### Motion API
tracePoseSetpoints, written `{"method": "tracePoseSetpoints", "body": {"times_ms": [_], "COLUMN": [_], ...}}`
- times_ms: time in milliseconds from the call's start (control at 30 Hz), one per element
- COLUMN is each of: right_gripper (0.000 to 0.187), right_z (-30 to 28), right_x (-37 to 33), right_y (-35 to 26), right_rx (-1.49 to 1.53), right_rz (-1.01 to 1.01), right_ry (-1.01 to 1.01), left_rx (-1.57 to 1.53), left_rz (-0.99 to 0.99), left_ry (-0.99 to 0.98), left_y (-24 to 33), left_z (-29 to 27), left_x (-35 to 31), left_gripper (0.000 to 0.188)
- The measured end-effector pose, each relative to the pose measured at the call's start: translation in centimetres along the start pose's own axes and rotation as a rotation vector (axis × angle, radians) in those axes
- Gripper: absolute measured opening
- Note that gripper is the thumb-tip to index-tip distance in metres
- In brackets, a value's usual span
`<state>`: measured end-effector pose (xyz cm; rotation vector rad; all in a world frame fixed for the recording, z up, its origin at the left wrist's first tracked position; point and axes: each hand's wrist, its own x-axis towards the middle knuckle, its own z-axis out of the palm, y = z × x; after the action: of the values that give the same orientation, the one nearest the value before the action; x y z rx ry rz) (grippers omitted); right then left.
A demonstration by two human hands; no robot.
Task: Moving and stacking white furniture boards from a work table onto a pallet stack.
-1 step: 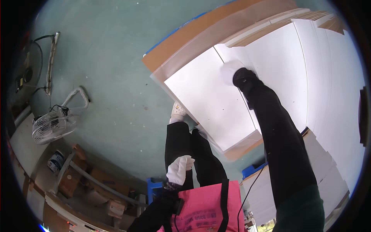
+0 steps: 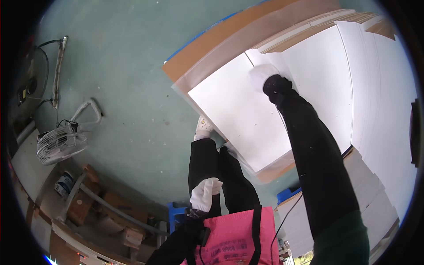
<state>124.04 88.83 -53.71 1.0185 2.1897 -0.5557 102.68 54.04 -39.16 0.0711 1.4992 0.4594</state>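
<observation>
My right hand (image 2: pixel 263 77) wears a white glove and rests on or just above a white panel (image 2: pixel 238 115), by a narrow gap running across the white surface. White on white and some blur hide its fingers. The panel tops a layer of clear film and brown board (image 2: pixel 212 42). My left hand (image 2: pixel 206 194), also in a white glove, lies on my black-trousered leg with the fingers curled in; nothing shows in them.
More large white sheets (image 2: pixel 375 88) are stacked to the right. Far left stands a wire-cage fan (image 2: pixel 62 143). A blue stool (image 2: pixel 177 215) is near my left arm, with wooden boxes (image 2: pixel 132 238) beyond. A pink apron (image 2: pixel 238 229) covers my lap.
My right hand and forearm have shifted slightly left and away from me over the white panel. The left hand stays in place on my leg.
</observation>
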Motion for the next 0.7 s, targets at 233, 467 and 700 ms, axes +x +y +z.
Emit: {"method": "tracePoseSetpoints", "body": {"times_ms": [233,467,700], "right_gripper": [0.023,0.022,0.027], "right_z": [0.4,1.1,8.8], "right_x": [3.2,3.4,-6.3], "right_y": [-2.1,0.1,-5.1], "right_rx": [-0.086,0.055,0.300], "right_rz": [-0.099,0.199,0.207], "right_ry": [0.030,0.105,-0.127], "left_rx": [0.033,0.069,0.241], "left_rz": [0.031,0.085,0.088], "left_ry": [0.048,0.009,0.044], "left_y": [1.7,2.3,2.0], "left_z": [-0.5,-0.1,1.0], "left_x": [-0.2,0.2,0.4], "left_gripper": [0.054,0.052,0.040]}}
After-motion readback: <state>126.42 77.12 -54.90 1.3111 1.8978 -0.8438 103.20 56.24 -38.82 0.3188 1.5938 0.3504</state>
